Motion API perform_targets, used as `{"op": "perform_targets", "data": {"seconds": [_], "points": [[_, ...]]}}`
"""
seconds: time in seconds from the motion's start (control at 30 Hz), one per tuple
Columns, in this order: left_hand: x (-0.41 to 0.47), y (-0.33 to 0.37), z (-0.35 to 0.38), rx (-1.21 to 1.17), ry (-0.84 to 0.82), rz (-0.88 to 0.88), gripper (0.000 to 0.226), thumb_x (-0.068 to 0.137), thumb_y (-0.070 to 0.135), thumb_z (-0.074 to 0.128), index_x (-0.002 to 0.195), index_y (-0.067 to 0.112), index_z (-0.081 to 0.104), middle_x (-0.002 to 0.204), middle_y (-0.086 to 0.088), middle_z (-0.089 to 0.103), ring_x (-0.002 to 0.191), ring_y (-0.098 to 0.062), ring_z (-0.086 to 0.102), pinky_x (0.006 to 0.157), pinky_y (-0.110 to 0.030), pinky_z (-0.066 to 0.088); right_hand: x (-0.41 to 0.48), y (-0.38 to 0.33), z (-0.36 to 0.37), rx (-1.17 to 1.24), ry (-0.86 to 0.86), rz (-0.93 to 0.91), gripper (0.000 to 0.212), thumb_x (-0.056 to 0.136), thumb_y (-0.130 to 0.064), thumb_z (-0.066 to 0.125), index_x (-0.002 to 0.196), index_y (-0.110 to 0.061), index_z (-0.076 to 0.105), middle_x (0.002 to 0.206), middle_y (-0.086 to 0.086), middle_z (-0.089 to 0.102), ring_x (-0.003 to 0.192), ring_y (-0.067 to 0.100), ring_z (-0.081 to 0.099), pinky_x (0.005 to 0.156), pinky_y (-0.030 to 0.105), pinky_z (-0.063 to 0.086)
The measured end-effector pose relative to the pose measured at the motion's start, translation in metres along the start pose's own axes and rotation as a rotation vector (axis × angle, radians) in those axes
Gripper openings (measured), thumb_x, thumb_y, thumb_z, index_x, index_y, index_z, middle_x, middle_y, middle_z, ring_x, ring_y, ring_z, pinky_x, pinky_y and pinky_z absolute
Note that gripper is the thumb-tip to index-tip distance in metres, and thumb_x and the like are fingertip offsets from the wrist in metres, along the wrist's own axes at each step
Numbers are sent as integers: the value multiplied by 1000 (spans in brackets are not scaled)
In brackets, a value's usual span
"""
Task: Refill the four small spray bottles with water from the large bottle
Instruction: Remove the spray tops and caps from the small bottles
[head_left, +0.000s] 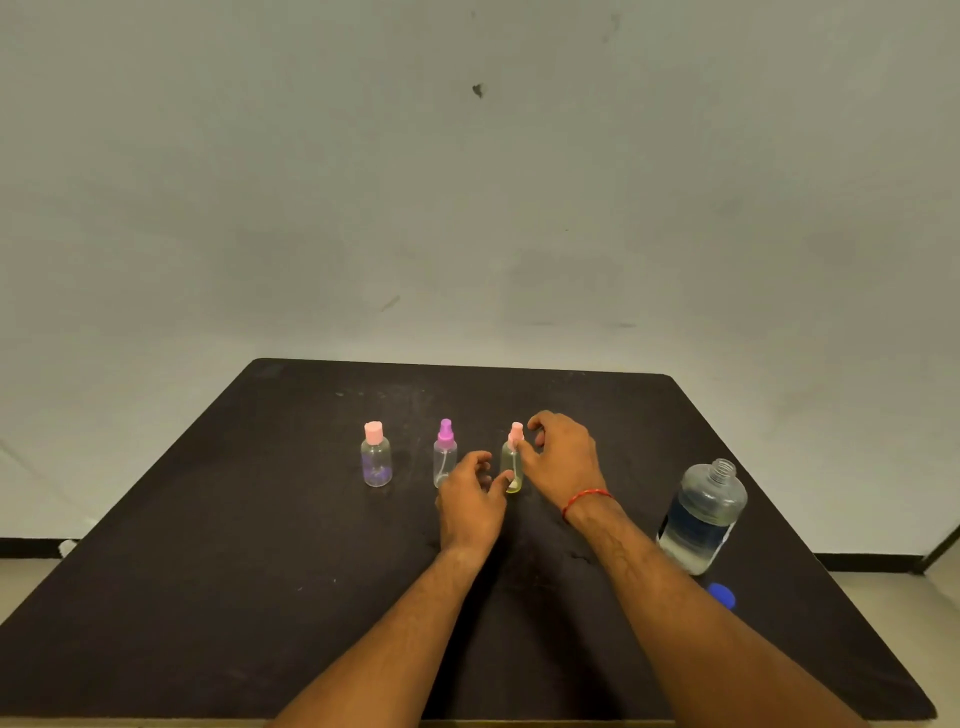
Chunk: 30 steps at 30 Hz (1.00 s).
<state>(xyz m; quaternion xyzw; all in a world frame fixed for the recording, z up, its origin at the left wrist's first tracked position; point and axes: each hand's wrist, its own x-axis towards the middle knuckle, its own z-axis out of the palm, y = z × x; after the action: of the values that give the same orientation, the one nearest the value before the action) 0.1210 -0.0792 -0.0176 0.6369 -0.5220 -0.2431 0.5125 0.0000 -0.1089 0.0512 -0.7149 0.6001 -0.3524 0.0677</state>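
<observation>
From where I stand, on the black table (208, 571) the right hand (563, 462) curls round the pink top of the yellowish spray bottle (511, 467), the left hand (470, 499) thumbs its base, grasp unclear, and the uncapped large bottle (701, 519) stands well right.

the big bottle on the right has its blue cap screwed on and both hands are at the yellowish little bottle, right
No. The head view shows the big bottle open, its blue cap lying on the table beside it. The left hand and right hand are both at the yellowish little bottle.
</observation>
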Motion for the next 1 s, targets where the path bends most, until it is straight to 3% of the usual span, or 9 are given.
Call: {"op": "perform_targets", "data": {"seconds": [0.17, 0.33, 0.47, 0.6, 0.73, 0.9, 1.0], "points": [[10, -1, 9, -24, -39, -9, 47, 86, 22, 78, 130, 14, 61, 119, 3, 67, 111, -10, 61, 91, -17, 48, 8, -2, 14, 18, -60, 29, 17, 91, -33, 65, 101, -20, 63, 92, -5, 62, 81, 8, 57, 71, 22, 48], [19, 0, 17, -87, -85, 13, 23, 88, 14, 74, 105, 26, 65, 100, 10, 69, 92, -4, 64, 85, -23, 56, 12, 2, 23, -6, -126, 45, 14, 87, -26, 69, 98, -20, 64, 91, -5, 59, 80, 10, 54, 71, 24, 44], [21, -4, 22, -144, -110, -30, 22, 92, 12, 68, 112, 22, 70, 104, 7, 71, 100, -9, 66, 89, -31, 58, 13, 2, 23, 22, -117, 58, 8, 86, -24, 70, 89, -21, 64, 83, -7, 58, 76, 9, 55, 69, 24, 46], [20, -3, 18, -173, -97, 35, 21, 90, 14, 72, 106, 27, 69, 96, 13, 71, 93, -1, 67, 80, -17, 56, 13, 2, 21, 64, -100, 65, 13, 82, -31, 75, 83, -23, 65, 76, -9, 58, 69, 6, 54, 59, 16, 38], [16, 2, 8, -197, -100, 104, 24, 90, 14, 73, 102, 33, 67, 93, 13, 72, 92, 5, 66, 71, -8, 50, 16, -4, 16, 79, -65, 48, 17, 80, -35, 77, 80, -22, 66, 76, -9, 60, 69, 7, 56, 60, 17, 41], [15, 8, 0, -140, -128, 153, 18, 90, 21, 74, 103, 31, 67, 90, 15, 70, 89, 9, 64, 68, -5, 48, 16, -14, 6, 35, -56, -28, 9, 87, -26, 69, 86, -18, 65, 82, -5, 59, 74, 10, 54, 67, 24, 44], [16, 11, -4, -81, -132, 193, 16, 88, 26, 75, 104, 24, 70, 88, 15, 69, 88, 6, 64, 69, -5, 49, 14, -15, -3, 98, -85, -52, 7, 86, -18, 68, 83, -20, 63, 86, -2, 60, 78, 12, 57, 67, 20, 44]]}}
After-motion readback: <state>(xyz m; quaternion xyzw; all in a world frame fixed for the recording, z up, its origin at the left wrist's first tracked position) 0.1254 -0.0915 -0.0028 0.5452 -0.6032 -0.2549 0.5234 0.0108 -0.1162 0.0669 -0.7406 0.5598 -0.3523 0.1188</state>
